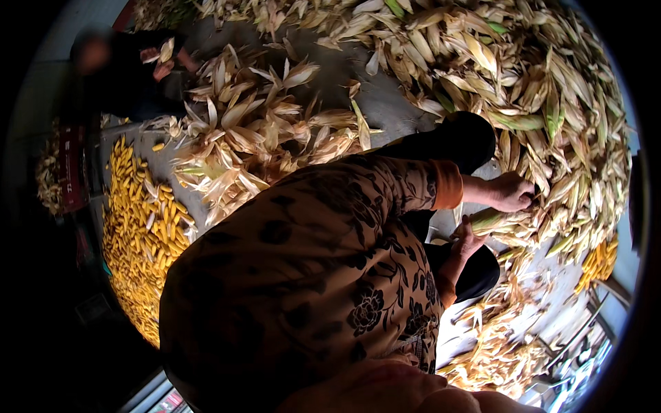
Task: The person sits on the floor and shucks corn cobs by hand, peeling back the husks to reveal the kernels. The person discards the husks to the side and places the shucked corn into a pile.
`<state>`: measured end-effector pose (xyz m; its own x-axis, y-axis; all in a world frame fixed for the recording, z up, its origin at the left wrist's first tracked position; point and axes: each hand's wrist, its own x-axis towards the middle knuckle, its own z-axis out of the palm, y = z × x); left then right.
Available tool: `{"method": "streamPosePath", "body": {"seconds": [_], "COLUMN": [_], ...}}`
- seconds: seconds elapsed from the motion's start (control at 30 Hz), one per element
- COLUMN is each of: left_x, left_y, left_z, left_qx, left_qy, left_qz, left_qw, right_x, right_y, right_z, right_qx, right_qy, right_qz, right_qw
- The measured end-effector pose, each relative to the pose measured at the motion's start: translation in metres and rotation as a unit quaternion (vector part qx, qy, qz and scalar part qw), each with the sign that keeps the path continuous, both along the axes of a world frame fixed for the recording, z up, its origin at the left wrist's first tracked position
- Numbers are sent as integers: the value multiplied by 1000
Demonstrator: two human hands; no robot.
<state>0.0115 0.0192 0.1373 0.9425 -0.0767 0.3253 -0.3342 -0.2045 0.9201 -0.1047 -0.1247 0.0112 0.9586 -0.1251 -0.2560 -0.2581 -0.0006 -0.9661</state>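
Note:
My right hand [469,238] grips an unshelled corn ear [493,221], its pale green husk still wrapped around it. Just above the ear's far end, the fingers of my left hand [510,192] are curled into a fist; whether husk or a small tool is inside them is hidden. Both hands are in front of my bent knees [467,142], at the near edge of a large heap of corn ears in dry husks [573,170]. A brown flowered sleeve [408,186] with an orange cuff covers the left forearm.
Loose stripped husks [258,129] lie behind me, more husks [496,351] near my right side. Husked yellow ears [144,217] form a long pile; a smaller stack [596,266] stands beyond the heap. Another person's hands [161,64] hold an ear. A dark red box [72,168] is nearby.

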Motion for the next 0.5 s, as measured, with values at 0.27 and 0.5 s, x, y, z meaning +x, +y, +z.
{"method": "streamPosePath", "body": {"seconds": [0.27, 0.5], "left_x": [-13, -7], "left_y": [-3, -5], "left_z": [7, 9], "left_qx": [20, -59], "left_qy": [44, 302], "left_qz": [116, 126], "left_qw": [992, 943], "right_x": [7, -1], "right_y": [7, 26], "right_z": [-5, 25], "right_qx": [-71, 26], "right_qy": [-137, -103], "right_qz": [-60, 35], "right_qw": [986, 994]}}
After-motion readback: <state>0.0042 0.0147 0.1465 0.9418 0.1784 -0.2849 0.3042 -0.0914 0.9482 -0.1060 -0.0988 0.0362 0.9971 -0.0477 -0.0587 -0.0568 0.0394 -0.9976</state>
